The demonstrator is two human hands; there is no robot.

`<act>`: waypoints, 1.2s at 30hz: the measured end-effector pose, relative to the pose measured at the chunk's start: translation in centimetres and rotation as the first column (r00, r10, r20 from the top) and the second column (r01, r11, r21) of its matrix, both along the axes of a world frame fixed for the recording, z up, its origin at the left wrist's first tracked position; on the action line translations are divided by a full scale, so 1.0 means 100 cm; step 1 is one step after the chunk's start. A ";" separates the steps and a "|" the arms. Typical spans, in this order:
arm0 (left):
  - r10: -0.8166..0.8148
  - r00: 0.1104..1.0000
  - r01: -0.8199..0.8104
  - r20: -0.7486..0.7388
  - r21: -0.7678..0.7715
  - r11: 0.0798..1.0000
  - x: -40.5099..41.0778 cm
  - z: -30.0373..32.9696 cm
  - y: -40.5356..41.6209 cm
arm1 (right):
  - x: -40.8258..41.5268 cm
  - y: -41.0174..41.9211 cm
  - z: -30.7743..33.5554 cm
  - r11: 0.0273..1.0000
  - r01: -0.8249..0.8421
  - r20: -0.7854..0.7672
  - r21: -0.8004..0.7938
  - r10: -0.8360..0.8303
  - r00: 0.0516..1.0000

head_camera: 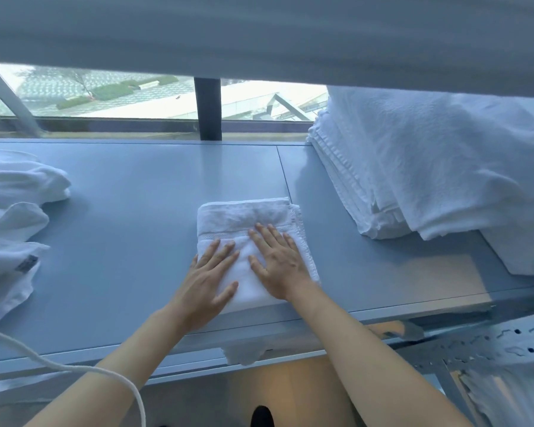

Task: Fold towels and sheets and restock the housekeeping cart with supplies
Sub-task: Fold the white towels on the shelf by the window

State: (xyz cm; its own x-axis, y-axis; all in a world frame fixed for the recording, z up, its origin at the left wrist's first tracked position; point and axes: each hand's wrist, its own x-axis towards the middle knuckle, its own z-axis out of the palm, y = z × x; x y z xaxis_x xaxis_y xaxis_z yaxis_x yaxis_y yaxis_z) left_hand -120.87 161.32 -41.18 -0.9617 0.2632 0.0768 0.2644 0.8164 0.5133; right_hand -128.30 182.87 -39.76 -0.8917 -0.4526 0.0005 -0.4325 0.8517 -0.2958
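A small white towel point(247, 218), folded into a rectangle, lies in the middle of the grey-blue table point(130, 211). My left hand point(208, 280) presses flat on the towel's near left part, fingers straight and spread. My right hand point(278, 261) lies flat on its near right part, fingers straight too. Both hands rest side by side, almost touching. The far half of the towel shows a woven border band.
A tall stack of folded white linen point(429, 177) fills the right end of the table. Loose unfolded white towels point(13, 211) lie at the left edge. A window runs behind the table. A white cord point(74, 368) hangs at the lower left.
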 end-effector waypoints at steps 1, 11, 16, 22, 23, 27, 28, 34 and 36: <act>0.004 1.000 -0.004 -0.004 -0.024 1.000 -0.004 -0.001 0.009 | -0.004 0.008 0.000 1.000 -0.001 0.001 0.003 0.001 1.000; -0.010 1.000 0.010 -0.002 -0.096 0.995 -0.061 -0.002 0.109 | -0.056 0.104 0.005 0.998 0.039 0.009 0.058 -0.039 0.999; -0.015 1.000 0.015 0.000 -0.089 0.996 -0.083 -0.003 0.149 | -0.074 0.143 0.005 0.997 0.055 0.017 0.056 -0.056 0.998; -0.006 1.000 0.006 -0.005 -0.110 0.994 -0.093 -0.005 0.172 | -0.083 0.162 0.008 0.996 0.066 0.031 0.055 -0.068 0.997; -0.010 1.000 0.010 0.001 -0.119 0.993 -0.093 -0.004 0.171 | -0.083 0.162 0.008 0.996 0.064 0.030 0.056 -0.066 0.997; -0.024 1.000 0.026 0.013 -0.119 0.993 -0.089 0.006 0.165 | -0.081 0.159 0.010 0.993 0.069 0.031 0.094 -0.072 0.997; -0.022 1.000 0.021 -0.005 -0.107 0.994 -0.085 0.009 0.161 | -0.080 0.157 0.012 0.993 0.079 0.031 0.093 -0.082 0.996; 0.097 0.994 -0.099 -0.041 -0.048 0.994 -0.063 0.024 0.099 | -0.061 0.111 0.026 0.999 0.037 -0.025 0.001 -0.037 0.999; 0.141 0.989 -0.144 -0.049 -0.076 0.987 -0.056 0.030 0.069 | -0.053 0.081 0.029 0.999 -0.004 -0.051 -0.038 0.002 0.999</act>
